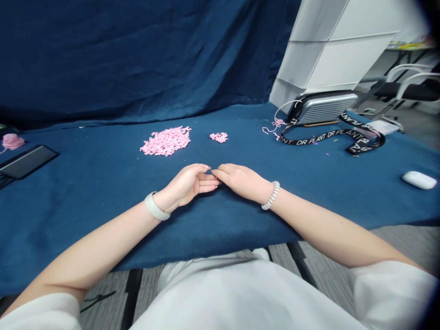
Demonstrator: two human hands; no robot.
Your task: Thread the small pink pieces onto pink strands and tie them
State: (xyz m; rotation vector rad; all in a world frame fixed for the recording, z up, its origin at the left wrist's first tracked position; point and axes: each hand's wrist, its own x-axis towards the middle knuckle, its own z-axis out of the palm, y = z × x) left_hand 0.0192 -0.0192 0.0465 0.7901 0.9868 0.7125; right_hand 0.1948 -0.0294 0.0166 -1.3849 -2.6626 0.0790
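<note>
My left hand is palm up above the front part of the blue cloth, fingers stretched out and nothing visible on the palm. My right hand is palm down beside it, its fingertips meeting those of my left hand; whether anything is between them is hidden. Beyond my left hand lies a wide pile of small pink pieces. A smaller pink cluster sits to the right of that pile, past the fingertips.
A black phone-like device and pink yarn ball are at the left. Rightward are a silver ridged case, black lettered strap, pink strands and a white oval case. Blue drape hangs behind.
</note>
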